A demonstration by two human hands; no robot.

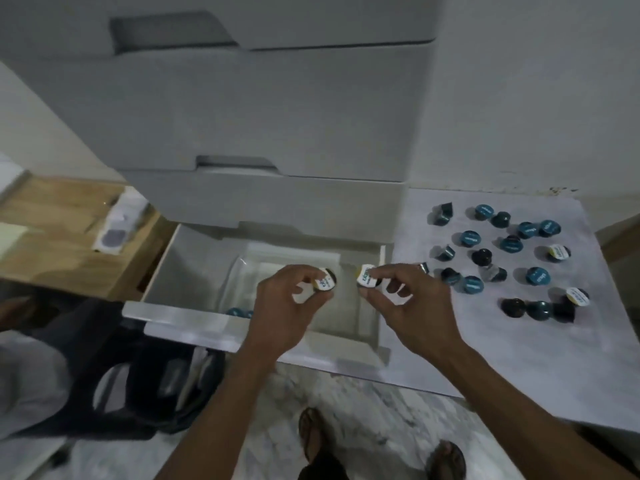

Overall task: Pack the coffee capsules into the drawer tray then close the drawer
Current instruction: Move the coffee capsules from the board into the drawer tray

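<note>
White cabinet fronts rise behind the open drawer [180,261]. Your left hand [280,306] pinches one white-lidded capsule [325,279], your right hand [412,303] another [366,276], both above the tray [242,268]. Few teal lids [239,312] show inside; many loose capsules [509,258] remain on the table [519,358]. You look early on, with closing not yet due.

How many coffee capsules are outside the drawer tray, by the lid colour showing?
White-lidded round coffee capsules: 4, two held, two on the white sheet
Teal-lidded capsules: 7
Dark capsules with lid turned away: about 10
Total: about 21
</note>
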